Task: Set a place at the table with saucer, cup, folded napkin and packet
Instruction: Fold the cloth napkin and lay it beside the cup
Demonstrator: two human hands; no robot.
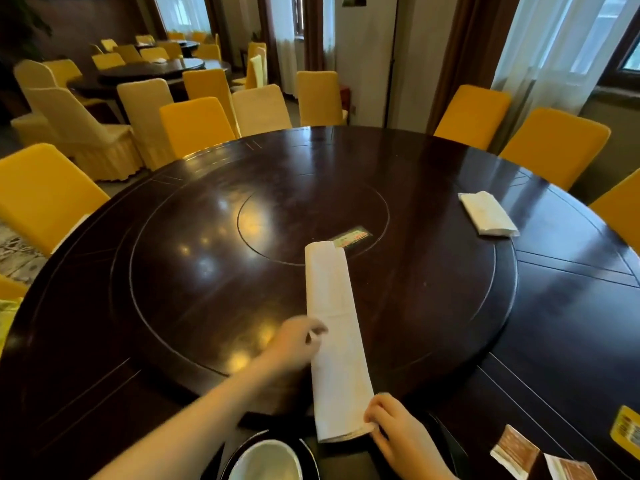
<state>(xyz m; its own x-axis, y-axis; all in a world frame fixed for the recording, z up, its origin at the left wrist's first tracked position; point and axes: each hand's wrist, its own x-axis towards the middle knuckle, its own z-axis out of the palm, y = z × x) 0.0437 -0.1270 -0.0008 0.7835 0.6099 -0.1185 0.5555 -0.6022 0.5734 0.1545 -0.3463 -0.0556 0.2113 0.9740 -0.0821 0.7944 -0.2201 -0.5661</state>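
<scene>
Napkin-folding is in hand: the right hand [398,431] pinches the long white napkin [334,337] at its near end, the left hand [294,342], loosely curled, touches its edge; next, probably fold it shorter.

White napkin [334,341]: folded to long narrow strip, flat on dark table, running away from viewer. White cup [266,460] on dark saucer [309,452] at near edge. Brown packets [516,450] lower right.
</scene>
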